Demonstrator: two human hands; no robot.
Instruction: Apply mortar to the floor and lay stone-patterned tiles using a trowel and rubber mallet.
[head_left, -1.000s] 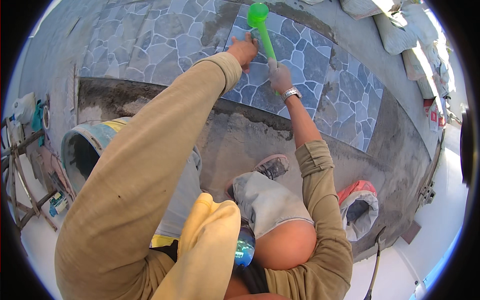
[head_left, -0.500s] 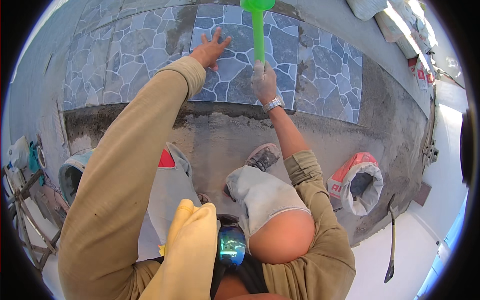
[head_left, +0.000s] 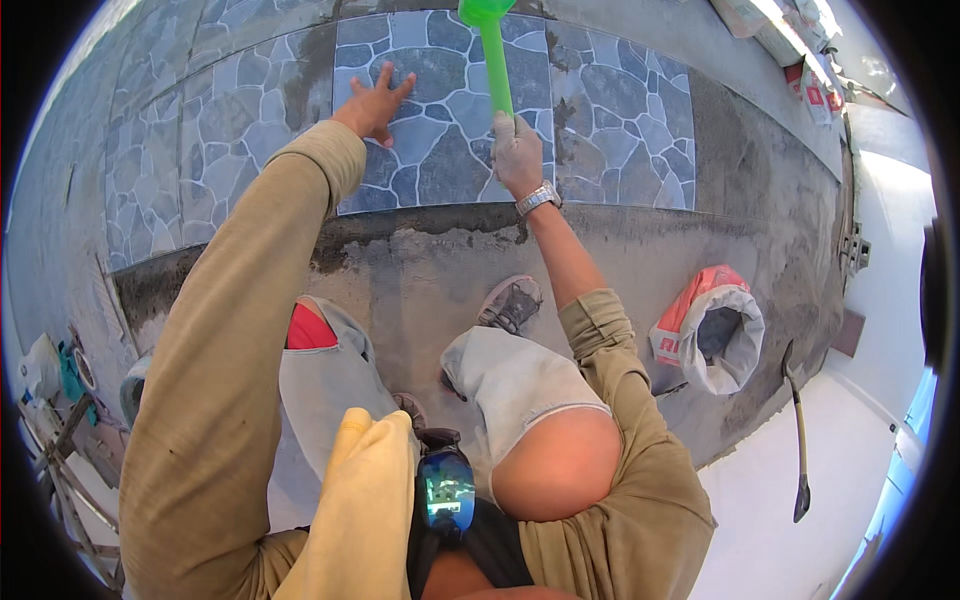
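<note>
My left hand (head_left: 374, 106) lies with fingers spread on a square stone-patterned tile (head_left: 440, 160) with white lines between its grey-blue shapes. In my right hand (head_left: 517, 160) is the handle of a bright green mallet (head_left: 497, 70), gripped near its end. The mallet's head is over the far edge of that tile and partly cut off by the top of the view. A metal-banded watch is on my right wrist. Similar tiles stand on both sides, one on the right (head_left: 625, 130) and one on the left (head_left: 240, 130).
A red and white sack (head_left: 697, 320), open at the top, stands at the right. Farther right a long-handled tool (head_left: 798, 430) lies on a pale surface. More sacks (head_left: 818, 90) are at the far right. Wooden legs (head_left: 75, 480) and a bucket (head_left: 135, 388) stand at the left.
The whole view has shifted, so the tiles appear farther left. My left hand stays spread on the same tile, and my right hand still grips the mallet, which sits slightly farther right over the tile.
</note>
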